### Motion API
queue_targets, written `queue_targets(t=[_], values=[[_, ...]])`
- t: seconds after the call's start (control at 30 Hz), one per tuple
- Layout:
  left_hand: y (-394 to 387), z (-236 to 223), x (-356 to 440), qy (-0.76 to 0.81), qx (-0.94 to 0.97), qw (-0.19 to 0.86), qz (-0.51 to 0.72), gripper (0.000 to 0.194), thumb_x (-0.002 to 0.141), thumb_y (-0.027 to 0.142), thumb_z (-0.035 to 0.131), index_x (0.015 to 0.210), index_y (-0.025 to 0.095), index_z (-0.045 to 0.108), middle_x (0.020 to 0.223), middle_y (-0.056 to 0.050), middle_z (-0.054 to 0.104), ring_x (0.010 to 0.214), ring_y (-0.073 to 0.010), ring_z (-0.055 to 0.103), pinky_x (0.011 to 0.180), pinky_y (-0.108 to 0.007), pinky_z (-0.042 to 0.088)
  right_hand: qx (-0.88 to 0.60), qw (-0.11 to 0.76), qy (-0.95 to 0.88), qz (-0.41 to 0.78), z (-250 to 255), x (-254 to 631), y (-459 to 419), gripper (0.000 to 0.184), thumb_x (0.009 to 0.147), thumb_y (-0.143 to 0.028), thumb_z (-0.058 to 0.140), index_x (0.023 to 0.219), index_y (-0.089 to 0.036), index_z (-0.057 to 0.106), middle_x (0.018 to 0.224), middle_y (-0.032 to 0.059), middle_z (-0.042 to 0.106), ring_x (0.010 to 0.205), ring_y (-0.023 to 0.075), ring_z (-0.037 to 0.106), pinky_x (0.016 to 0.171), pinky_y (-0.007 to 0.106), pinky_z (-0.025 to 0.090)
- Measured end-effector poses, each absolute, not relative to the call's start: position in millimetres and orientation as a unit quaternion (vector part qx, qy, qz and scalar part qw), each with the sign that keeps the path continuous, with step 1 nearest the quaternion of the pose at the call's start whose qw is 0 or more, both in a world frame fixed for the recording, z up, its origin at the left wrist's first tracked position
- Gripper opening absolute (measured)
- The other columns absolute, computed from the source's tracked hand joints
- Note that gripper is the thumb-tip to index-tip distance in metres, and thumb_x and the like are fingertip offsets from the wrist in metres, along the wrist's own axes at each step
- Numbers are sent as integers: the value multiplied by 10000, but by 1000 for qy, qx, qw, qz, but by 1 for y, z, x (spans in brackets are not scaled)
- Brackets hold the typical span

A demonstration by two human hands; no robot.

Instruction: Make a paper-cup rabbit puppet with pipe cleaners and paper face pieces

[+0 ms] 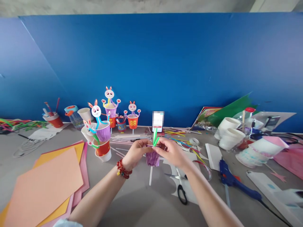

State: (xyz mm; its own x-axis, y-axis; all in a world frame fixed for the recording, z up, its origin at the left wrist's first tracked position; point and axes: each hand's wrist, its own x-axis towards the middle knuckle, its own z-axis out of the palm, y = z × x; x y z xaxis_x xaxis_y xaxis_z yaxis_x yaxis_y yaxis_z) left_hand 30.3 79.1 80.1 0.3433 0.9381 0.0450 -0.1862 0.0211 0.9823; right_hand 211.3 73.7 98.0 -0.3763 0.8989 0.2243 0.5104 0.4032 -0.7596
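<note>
A small purple-coloured paper cup (152, 160) is held upright between my two hands, above the grey table. My left hand (139, 151) is closed at the left side of its rim, a red bead bracelet on the wrist. At the right side of the rim my right hand (169, 149) pinches close to the green strips (155, 138) that stand up out of the cup. Its fingertips partly hide where the strips meet the cup. A white stick (151, 176) sticks out from under the cup.
Black-handled scissors (182, 194) and paper scraps lie to the right, with a blue glue gun (236, 181) farther out. Rabbit-figure cups (103, 130) stand at the left, behind stacked coloured paper (49, 186). A phone (158, 121) leans at the back, beside scattered sticks.
</note>
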Motion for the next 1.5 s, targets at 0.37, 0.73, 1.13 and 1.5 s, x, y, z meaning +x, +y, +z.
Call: queue_targets(t=[0.37,0.73,1.13,1.5], values=[[82,75,31,355,559,610,436,297,646,368,813,703,131,644,672,9,551,630,-104,463,636,-234,349,-466,312,-760,328,97,216,78,272,872,-429,619,753,-190,569,663,-39,560,592,111,488,540,209,350],[81,73,32,325,544,652,416,279,663,339,810,728,133,634,661,18,524,610,-91,451,589,-213,339,-457,312,-762,337,103,223,74,280,849,-452,645,754,-192,602,678,-23,592,587,119,522,524,210,361],[71,84,30,278,614,601,429,251,728,361,782,776,152,651,837,-23,565,745,-132,510,676,-238,417,-453,296,-798,265,131,235,48,189,824,-422,699,846,-241,649,628,-32,613,518,127,523,475,229,328],[73,85,23,243,612,626,418,200,742,329,789,809,159,706,884,-31,612,772,-139,539,711,-259,441,-432,296,-813,254,132,233,46,87,844,-319,684,820,-239,662,710,-27,663,601,134,571,531,231,368]])
